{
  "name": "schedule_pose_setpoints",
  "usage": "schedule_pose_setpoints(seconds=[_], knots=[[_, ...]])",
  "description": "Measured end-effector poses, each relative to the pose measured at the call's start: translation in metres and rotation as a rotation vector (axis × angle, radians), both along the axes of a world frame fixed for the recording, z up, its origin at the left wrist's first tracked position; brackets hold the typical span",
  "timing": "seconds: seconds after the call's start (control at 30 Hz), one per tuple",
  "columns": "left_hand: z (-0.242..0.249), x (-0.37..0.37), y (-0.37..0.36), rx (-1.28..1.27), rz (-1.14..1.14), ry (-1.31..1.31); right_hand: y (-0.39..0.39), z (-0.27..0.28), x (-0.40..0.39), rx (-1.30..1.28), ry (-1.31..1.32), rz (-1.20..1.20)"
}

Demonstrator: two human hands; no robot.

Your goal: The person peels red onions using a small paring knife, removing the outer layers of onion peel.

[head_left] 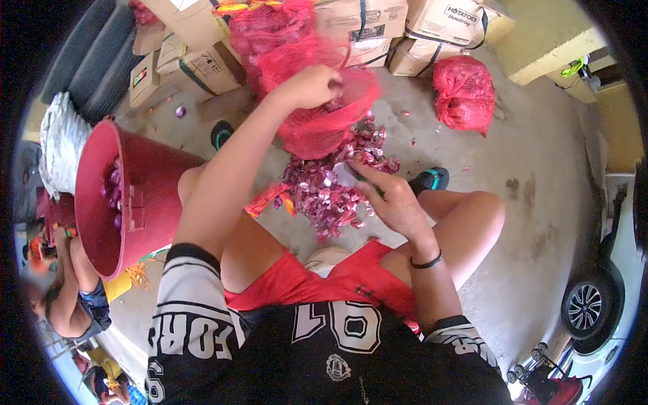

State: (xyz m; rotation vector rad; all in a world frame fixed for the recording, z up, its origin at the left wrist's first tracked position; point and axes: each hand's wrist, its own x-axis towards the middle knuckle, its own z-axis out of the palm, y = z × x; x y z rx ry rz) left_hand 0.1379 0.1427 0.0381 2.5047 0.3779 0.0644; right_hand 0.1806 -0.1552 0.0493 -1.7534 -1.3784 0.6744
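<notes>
- Red mesh bag (310, 135) stands on the floor (533, 162), its open mouth around the left hand's (316, 86) curled fingers; what they pinch, I cannot tell.
- Right-hand (398, 202) fingers close on a knife (346, 175), over purple peelings (324, 199).
- Onions lie in the red tub (158, 209), left.

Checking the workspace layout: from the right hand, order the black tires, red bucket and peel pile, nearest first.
1. Peel pile: just left of the right hand.
2. Red bucket: farther left.
3. Black tires: upper left, beyond the bucket.
</notes>
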Motion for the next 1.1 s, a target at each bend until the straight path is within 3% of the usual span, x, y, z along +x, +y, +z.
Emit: schedule_pose_setpoints(seconds=[0.17,0.3,0.57,0.67,0.73,0.83,0.97,1.1], knots=[[-0.088,0.051,0.016,0.337,-0.069,0.401,-0.001,-0.009,0.001,-0.025,0.006,0.001],[-0.102,0.059,0.015,0.397,-0.008,0.495,-0.002,-0.004,0.008,-0.122,0.000,0.024],[-0.137,0.054,0.018,0.484,0.024,0.271,0.000,-0.021,0.009,-0.095,-0.061,0.047],[-0.146,0.052,0.015,0.463,0.046,0.271,0.003,-0.014,0.008,-0.205,-0.023,0.070],[-0.144,0.053,0.016,0.461,0.025,0.347,0.003,-0.013,0.006,-0.238,-0.029,0.079],[-0.121,0.046,0.014,0.422,0.112,0.183,0.003,-0.013,0.007,-0.228,-0.006,0.047],[-0.047,0.015,0.027,-0.179,0.308,-0.142,0.002,-0.007,0.007,-0.167,-0.011,-0.058],[0.035,-0.055,-0.018,-0.897,0.352,-0.504,0.005,0.006,0.002,0.016,0.049,-0.069]])
